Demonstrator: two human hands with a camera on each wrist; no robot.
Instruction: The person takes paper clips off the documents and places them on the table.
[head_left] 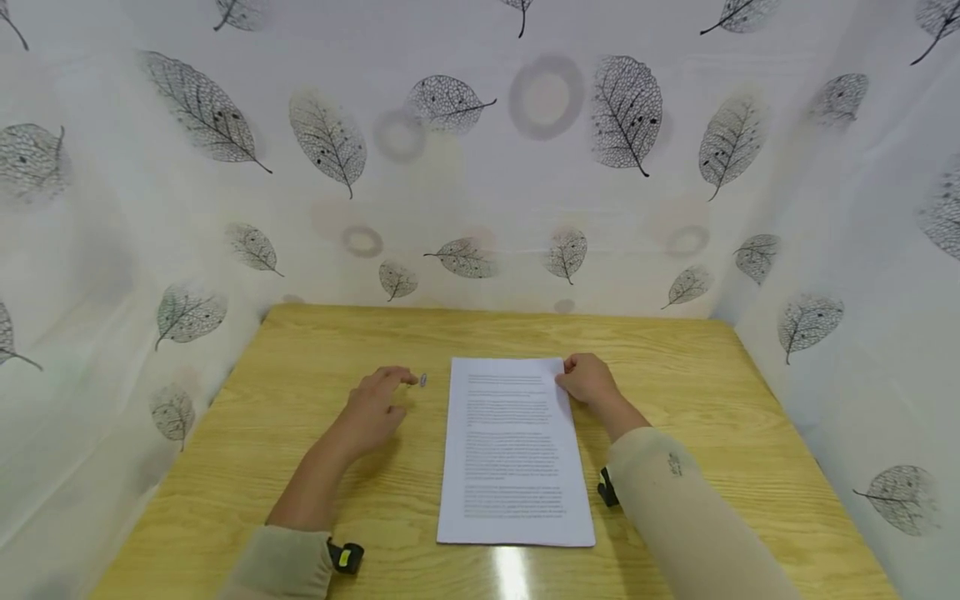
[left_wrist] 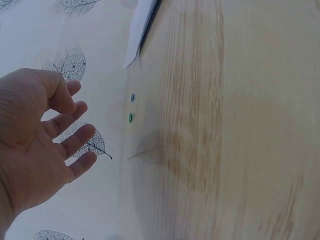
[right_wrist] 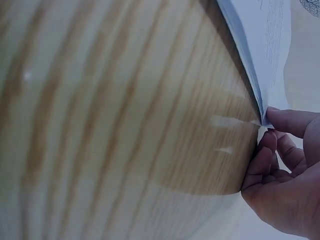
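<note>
A stack of printed paper [head_left: 517, 450] lies upright to the view on the wooden table. My right hand [head_left: 590, 381] pinches its far right corner, and in the right wrist view the thumb [right_wrist: 287, 120] lies on top with curled fingers below. To the left of the stack, my left hand [head_left: 377, 408] hovers with loosely bent fingers and holds nothing. Its fingertips are close to a small blue paper clip [head_left: 423, 380]. In the left wrist view the blue paper clip [left_wrist: 133, 97] lies beside a green paper clip [left_wrist: 131, 117], both apart from the fingers.
The wooden table [head_left: 675, 367] has a pale curtain [head_left: 480, 192] with leaf prints behind it and at both sides. Black straps with small devices [head_left: 347, 557] are on both wrists, by the beige sleeves [head_left: 682, 508]. Light reflects at the table's near edge.
</note>
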